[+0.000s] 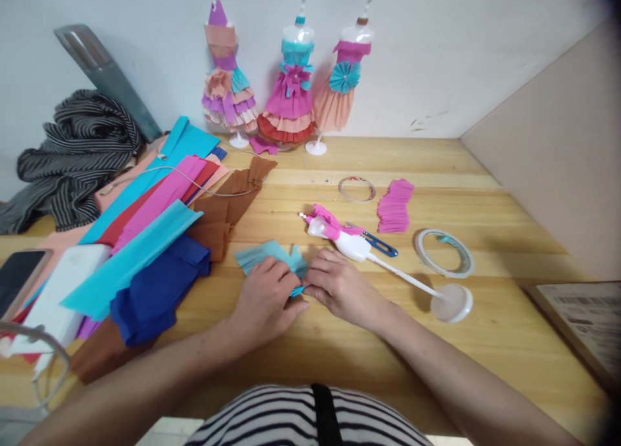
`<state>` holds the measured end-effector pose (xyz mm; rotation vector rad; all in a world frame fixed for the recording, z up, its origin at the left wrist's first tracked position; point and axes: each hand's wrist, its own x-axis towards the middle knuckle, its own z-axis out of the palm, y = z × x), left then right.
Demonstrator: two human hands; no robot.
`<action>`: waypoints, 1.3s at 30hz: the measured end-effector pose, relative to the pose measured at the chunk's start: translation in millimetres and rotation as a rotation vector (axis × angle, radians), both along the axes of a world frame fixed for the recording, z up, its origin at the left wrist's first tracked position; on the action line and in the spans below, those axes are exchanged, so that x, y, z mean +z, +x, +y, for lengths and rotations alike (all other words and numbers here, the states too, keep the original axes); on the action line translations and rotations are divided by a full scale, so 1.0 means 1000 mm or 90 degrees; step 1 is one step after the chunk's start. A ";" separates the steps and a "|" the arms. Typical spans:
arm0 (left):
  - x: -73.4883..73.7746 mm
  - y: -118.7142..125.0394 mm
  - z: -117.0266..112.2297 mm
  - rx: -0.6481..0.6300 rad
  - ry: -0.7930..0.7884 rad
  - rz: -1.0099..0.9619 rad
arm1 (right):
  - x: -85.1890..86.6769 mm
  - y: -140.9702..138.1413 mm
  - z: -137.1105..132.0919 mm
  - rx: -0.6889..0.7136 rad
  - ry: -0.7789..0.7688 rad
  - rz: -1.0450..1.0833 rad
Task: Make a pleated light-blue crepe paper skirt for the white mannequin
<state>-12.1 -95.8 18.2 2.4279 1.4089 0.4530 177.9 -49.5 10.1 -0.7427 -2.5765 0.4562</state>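
Observation:
A piece of light blue crepe paper point(272, 255) lies on the wooden table point(485, 194) in front of me. My left hand point(264, 300) and my right hand point(339, 284) meet at its near edge, and both pinch and fold it with closed fingers. Just beyond my right hand a small white mannequin point(356, 244) on a stand lies on its side, with pink paper wrapped round its top. Blue-handled scissors point(378, 242) lie beside it.
Sheets of crepe paper point(145, 239) in several colours are piled on the left. Three dressed mannequins point(291, 90) stand at the wall. Two tape rolls point(444, 252), a pleated pink strip point(395, 205), a phone point(19, 275), a white box and striped cloth point(77, 155) lie around.

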 end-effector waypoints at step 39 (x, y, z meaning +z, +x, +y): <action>-0.012 -0.011 0.009 -0.050 0.116 -0.035 | 0.009 -0.012 -0.019 -0.108 0.026 -0.074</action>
